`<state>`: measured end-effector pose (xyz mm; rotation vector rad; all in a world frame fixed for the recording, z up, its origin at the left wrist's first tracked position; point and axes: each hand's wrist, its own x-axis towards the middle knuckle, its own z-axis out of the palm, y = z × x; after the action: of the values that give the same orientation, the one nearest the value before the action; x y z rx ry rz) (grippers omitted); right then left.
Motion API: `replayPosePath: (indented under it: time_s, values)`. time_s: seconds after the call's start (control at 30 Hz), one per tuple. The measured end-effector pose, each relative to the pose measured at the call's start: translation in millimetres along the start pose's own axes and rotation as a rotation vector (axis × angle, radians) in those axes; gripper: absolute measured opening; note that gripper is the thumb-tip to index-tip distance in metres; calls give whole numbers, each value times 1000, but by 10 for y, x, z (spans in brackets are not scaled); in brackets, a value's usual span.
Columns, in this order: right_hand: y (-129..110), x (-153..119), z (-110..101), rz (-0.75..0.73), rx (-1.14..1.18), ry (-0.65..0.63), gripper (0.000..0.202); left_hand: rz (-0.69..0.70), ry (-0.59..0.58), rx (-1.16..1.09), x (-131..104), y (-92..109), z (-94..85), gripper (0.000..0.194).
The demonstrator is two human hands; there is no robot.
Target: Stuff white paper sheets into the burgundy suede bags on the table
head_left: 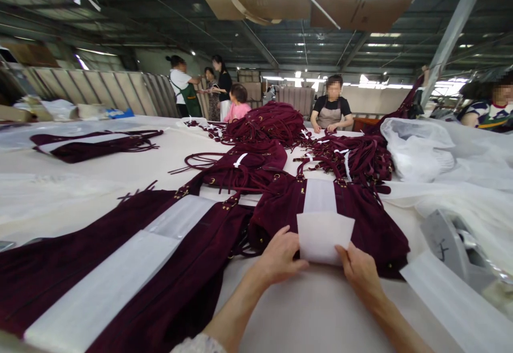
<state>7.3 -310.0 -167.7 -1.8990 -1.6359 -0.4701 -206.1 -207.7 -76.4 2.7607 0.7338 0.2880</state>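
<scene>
A burgundy bag [371,225] with brass fittings lies before me on the table, a white strip [320,195] running down its middle. Over its near edge stands a white sheet [325,238]. My right hand [360,267] pinches the sheet's lower right edge, thumb in front. At the sheet's left edge is my left hand [280,257], open, its fingers stretched out and thumb apart near the lower corner. To the left lies another burgundy bag [192,267], with a long white sheet [104,289] laid lengthwise over it.
Burgundy bags and straps form piles [264,123] further back. Clear plastic [417,150] lies on the right, near a grey tape dispenser-like object [452,246] and a loose white sheet [460,299]. Across the table a person in an apron [333,110] works; several other people stand around.
</scene>
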Motion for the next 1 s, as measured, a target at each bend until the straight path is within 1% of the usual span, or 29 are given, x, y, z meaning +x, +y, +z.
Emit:
replayPosePath:
  time_s: [0.03, 0.07, 0.13, 0.17, 0.33, 0.53, 0.57, 0.7, 0.77, 0.87, 1.0]
  values:
    - [-11, 12, 3, 17, 6, -2, 52, -49, 16, 31, 30, 22, 20, 14]
    - [-23, 23, 1, 35, 14, -13, 51, -105, 29, 74, 74, 46, 42, 17]
    - [-44, 44, -12, 71, 34, -47, 48, -220, 40, 158, 187, 91, 86, 30]
    - [-52, 54, -18, 90, 45, -62, 47, -261, 42, 186, 246, 110, 106, 33]
    - [-78, 131, -26, 189, 34, -151, 37, -361, 61, 233, 454, 154, 186, 34]
    - [-174, 282, -78, 333, -73, -294, 23, -450, 79, 268, 520, 188, 273, 30]
    - [-195, 311, -94, 353, -99, -316, 27, -459, 85, 273, 523, 197, 287, 30]
    - [-258, 424, -148, 392, -206, -403, 58, -475, 110, 293, 535, 218, 345, 29]
    - [-270, 466, -163, 395, -241, -438, 66, -479, 115, 299, 545, 212, 374, 28]
    - [-280, 499, -171, 397, -288, -471, 68, -491, 119, 311, 562, 192, 415, 27]
    - [-302, 505, -179, 367, -323, -472, 56, -505, 126, 324, 588, 167, 460, 27]
